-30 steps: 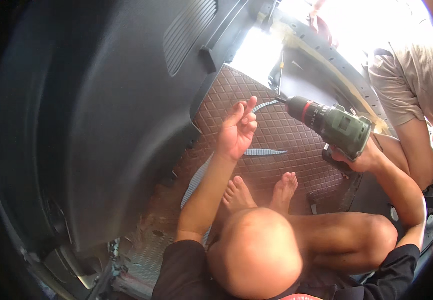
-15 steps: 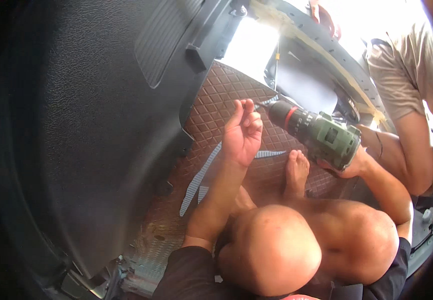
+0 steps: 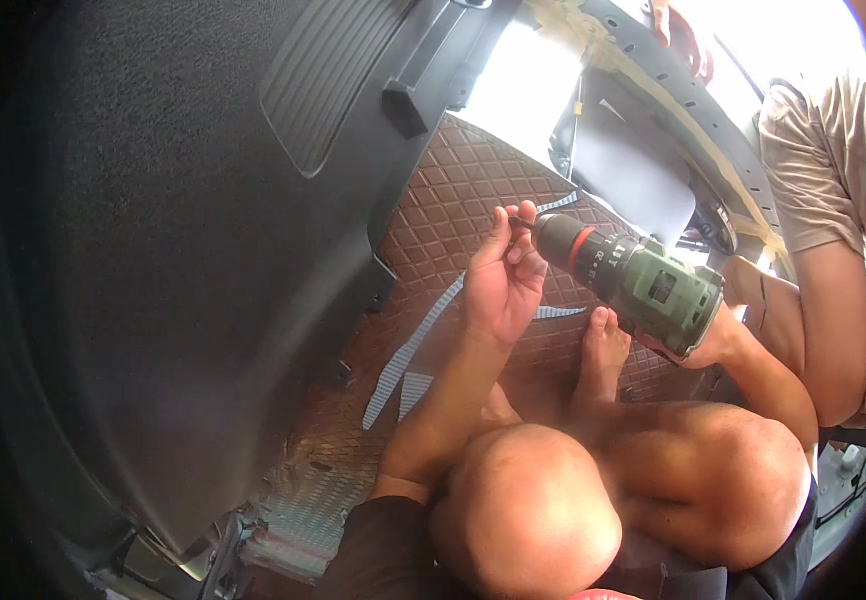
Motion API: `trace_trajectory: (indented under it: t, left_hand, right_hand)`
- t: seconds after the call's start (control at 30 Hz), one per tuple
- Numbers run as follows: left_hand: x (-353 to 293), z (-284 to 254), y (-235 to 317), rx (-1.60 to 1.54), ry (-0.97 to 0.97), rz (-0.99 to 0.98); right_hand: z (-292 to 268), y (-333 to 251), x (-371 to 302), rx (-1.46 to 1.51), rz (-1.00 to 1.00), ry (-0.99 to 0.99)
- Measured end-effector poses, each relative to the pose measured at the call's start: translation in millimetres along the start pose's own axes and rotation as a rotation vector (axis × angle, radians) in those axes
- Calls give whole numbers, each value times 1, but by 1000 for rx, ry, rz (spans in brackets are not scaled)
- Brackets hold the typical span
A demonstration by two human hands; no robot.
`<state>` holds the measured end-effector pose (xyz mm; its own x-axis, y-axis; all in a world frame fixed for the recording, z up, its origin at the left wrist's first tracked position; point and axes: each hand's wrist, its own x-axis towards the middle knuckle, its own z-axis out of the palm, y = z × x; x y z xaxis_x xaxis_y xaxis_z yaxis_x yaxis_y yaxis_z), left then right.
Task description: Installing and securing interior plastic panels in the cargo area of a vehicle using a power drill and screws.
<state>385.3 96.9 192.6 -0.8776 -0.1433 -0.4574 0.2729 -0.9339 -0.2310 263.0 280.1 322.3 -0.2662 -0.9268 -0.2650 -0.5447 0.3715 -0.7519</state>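
Observation:
My right hand (image 3: 718,340) is wrapped round the grip of a green and black cordless drill (image 3: 653,285), held above the floor and pointing left. A red ring circles the drill's dark front end. My left hand (image 3: 506,290) is raised, palm towards me, its thumb and fingertips pinched together right at the drill's tip. A thin dark shaft (image 3: 520,221) shows between the fingertips and the drill. Whether the fingers grip that shaft or a small piece at its end is hidden.
Brown quilted matting (image 3: 433,215) covers the floor, with grey ribbed strips (image 3: 408,355) lying on it. A black moulded panel (image 3: 203,250) rises on the left. Another person in beige shorts (image 3: 818,150) is close on the right, beside a bare metal frame (image 3: 653,75).
My left hand has moved slightly right, and its fingertips have closed the gap to the drill's tip. The drill stays in my right hand. The whole view has shifted a little.

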Motion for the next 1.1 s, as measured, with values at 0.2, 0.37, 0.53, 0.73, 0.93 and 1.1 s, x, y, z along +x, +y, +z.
trace_trajectory:
  t: [0.2, 0.37, 0.53, 0.73, 0.93, 1.1]
  left_hand:
    - [6, 0, 4, -40, 5, -1]
    - [18, 4, 8, 34, 139, 55]
    - [31, -1, 16, 175, 174, 70]
    - [16, -18, 24, 337, 364, 177]
    - [26, -35, 39, 2164, 104, 1008]
    - [23, -47, 51, 2486, -42, 976]
  right_hand:
    - [-6, -2, 17, 109, 62, -8]
    - [-13, 3, 34, 280, 187, -31]
    - [-16, 24, 46, 357, 134, -43]
    - [-9, 55, 39, 494, 213, -124]
    - [-3, 87, 15, 70, 205, 30]
    - [-6, 99, 12, 161, 310, 126]
